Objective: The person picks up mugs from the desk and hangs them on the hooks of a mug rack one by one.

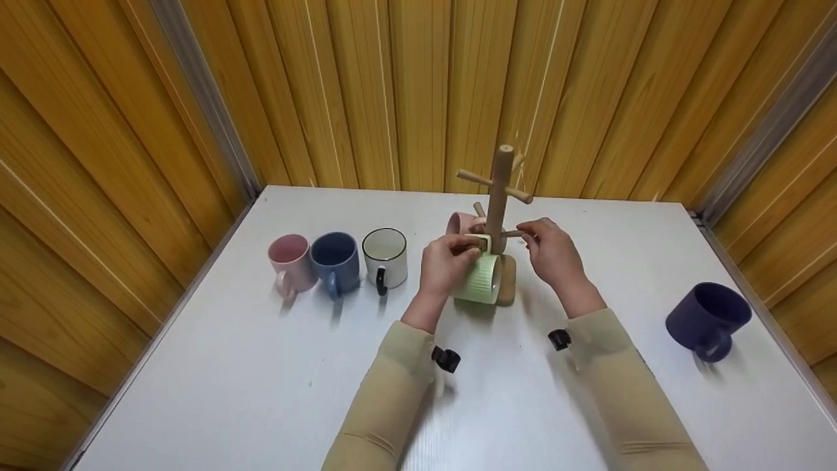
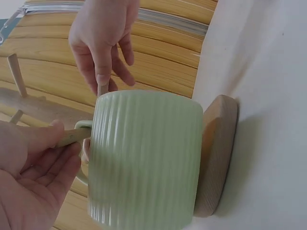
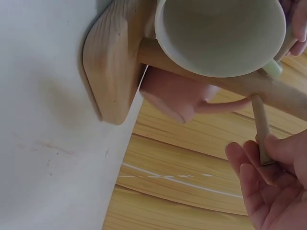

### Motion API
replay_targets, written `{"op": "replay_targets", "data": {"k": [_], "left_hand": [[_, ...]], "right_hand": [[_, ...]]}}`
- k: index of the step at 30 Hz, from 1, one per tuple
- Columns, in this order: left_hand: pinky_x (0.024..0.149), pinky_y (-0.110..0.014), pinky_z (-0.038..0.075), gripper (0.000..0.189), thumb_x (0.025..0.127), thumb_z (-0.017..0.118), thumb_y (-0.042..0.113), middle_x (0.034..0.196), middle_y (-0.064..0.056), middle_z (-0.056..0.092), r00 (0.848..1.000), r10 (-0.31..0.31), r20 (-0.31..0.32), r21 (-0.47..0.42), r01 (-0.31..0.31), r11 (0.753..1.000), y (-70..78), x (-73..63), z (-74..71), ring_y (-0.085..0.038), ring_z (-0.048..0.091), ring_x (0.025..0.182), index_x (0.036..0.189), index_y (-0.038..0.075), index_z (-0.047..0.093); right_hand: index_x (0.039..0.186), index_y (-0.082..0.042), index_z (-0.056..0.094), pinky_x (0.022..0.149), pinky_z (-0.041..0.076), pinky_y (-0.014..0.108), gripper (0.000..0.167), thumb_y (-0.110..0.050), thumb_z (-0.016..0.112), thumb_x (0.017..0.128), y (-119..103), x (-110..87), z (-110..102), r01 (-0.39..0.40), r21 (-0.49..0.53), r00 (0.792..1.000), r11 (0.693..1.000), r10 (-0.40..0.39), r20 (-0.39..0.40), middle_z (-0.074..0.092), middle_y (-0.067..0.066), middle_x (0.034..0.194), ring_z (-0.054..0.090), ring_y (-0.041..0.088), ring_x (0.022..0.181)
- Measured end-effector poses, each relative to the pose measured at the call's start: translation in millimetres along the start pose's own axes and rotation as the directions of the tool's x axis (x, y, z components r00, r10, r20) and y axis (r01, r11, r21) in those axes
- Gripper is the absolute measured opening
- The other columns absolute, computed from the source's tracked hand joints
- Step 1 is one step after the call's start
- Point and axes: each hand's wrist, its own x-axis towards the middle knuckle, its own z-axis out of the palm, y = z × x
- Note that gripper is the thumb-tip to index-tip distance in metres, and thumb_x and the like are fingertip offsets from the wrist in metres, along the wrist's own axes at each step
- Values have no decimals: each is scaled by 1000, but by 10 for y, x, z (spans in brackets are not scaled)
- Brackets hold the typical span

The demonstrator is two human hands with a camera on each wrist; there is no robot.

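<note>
A wooden mug tree (image 1: 498,203) stands on the white table with its base (image 2: 218,158) flat. On one of its lower pegs hangs a ribbed light-green mug (image 2: 146,158) by its handle, body sideways. My left hand (image 1: 446,265) pinches the end of that peg, beside the handle. My right hand (image 1: 554,254) holds the tip of another lower peg (image 3: 260,127), which carries no mug, between thumb and fingers. Behind the post a pink mug (image 3: 175,93) hangs on the tree, partly hidden by the green one in the head view.
Left of the tree stand a pink mug (image 1: 291,261), a blue mug (image 1: 335,265) and a white mug with black rim and handle (image 1: 386,258), all upright. A dark navy mug (image 1: 706,320) stands near the right edge. Wood-patterned panels (image 1: 418,98) enclose the table (image 1: 261,392).
</note>
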Motion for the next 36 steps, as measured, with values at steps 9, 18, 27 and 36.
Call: {"op": "replay_targets", "data": {"k": [9,18,27,36], "left_hand": [[82,-22,58,18,89,76,1,106,-14,79,998,-58,2,-111,58,992,-138,254,-135,-18,73,96,107,1,80],[85,-23,60,20,92,75,3,111,-9,79,989,-148,21,-63,149,987,-170,474,-149,-16,71,100,111,7,80],[89,-25,60,23,94,73,4,114,-10,79,996,44,-77,120,-35,992,-187,482,-75,-19,74,105,116,5,78],[97,-20,57,26,95,70,-1,118,-12,76,805,583,-115,171,-562,809,-232,23,242,-23,74,113,120,1,75]], "right_hand": [[113,8,70,73,58,47,19,-5,65,99,-157,-237,58,130,-59,982,990,-137,-133,68,22,97,66,34,83],[105,10,69,70,62,48,20,-8,70,96,-375,-382,152,132,-117,974,984,-151,-172,70,24,90,72,37,81],[100,8,68,67,61,46,22,-12,75,95,-499,-428,244,108,-71,974,992,-120,-190,70,20,87,71,32,77],[101,9,69,64,59,47,22,-11,75,94,-487,-452,224,121,-77,968,990,-135,-210,71,21,86,70,34,73]]}}
